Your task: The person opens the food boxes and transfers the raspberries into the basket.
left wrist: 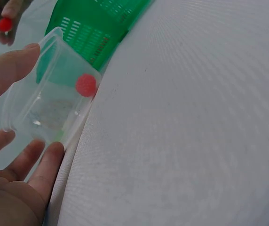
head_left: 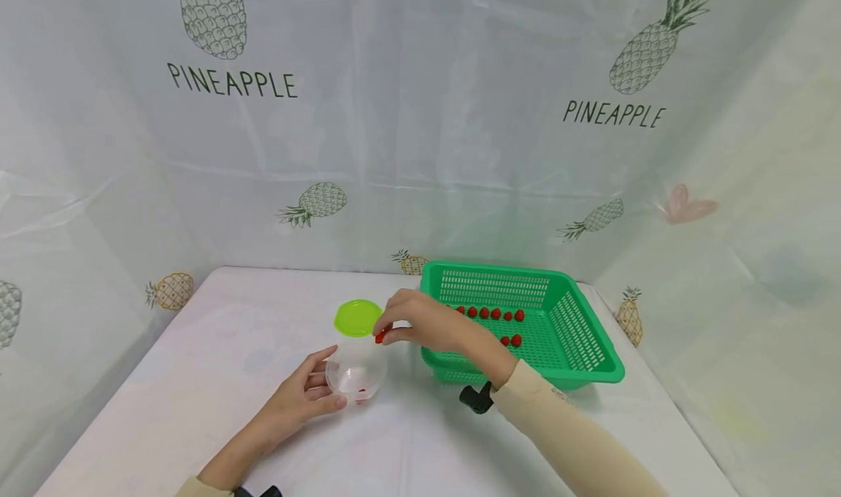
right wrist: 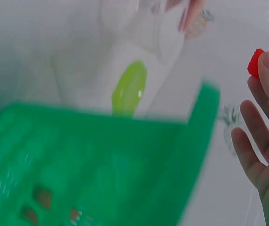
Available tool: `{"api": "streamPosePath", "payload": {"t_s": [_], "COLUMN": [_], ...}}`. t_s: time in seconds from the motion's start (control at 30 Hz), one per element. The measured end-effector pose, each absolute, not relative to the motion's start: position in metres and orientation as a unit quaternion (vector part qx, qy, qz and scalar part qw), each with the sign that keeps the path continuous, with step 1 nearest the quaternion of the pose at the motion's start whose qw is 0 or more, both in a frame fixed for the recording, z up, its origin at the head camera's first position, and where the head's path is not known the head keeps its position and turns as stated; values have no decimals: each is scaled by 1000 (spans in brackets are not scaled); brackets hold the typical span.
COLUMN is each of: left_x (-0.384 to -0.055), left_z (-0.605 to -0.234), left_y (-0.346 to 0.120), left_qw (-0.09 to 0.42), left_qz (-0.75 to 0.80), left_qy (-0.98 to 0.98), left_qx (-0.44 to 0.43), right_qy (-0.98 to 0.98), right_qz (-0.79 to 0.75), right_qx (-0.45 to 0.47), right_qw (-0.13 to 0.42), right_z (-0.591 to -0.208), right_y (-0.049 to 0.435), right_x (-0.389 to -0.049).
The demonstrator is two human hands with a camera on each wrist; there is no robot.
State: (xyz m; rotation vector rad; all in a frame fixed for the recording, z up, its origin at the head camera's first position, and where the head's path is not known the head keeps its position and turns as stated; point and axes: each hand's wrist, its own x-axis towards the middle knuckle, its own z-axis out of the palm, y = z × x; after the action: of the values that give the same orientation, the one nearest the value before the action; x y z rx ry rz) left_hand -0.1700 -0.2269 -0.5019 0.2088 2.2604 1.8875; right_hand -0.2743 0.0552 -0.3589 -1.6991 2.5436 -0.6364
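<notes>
My left hand (head_left: 298, 398) holds a clear plastic tub (head_left: 355, 373) by its left side, thumb and fingers around it. One red raspberry (left wrist: 86, 85) lies low inside the tub in the left wrist view. Just above the tub's far right rim, my right hand (head_left: 427, 322) pinches another raspberry (right wrist: 255, 63) between thumb and index finger. In the right wrist view the other fingers of that hand are spread and hold nothing.
A green slotted basket (head_left: 512, 269) stands at the back right, under my right forearm, with several raspberries (head_left: 496, 313) in rows inside. Behind the tub lies a lime-green lid (head_left: 358, 318). A pineapple-printed curtain (head_left: 407, 117) hangs behind the table.
</notes>
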Motion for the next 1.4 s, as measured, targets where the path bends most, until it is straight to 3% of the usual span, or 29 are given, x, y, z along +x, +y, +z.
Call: {"api": "streamPosePath", "payload": {"t_s": [0.83, 1.23, 1.4], "left_x": [-167, -167, -167], "left_z": [-502, -503, -504], "left_y": [-226, -225, -225], "left_qw": [93, 93, 92], "left_qz": [635, 634, 633], "left_qy": [764, 765, 766], "left_qx": [61, 62, 59], "right_qy": [872, 917, 918], "right_qz": [-146, -133, -125], "right_qx": [-459, -376, -375], "right_qw": [-85, -24, -22], "right_z": [-359, -389, -399], "right_y": [237, 286, 293], "right_x": [-309, -321, -325]}}
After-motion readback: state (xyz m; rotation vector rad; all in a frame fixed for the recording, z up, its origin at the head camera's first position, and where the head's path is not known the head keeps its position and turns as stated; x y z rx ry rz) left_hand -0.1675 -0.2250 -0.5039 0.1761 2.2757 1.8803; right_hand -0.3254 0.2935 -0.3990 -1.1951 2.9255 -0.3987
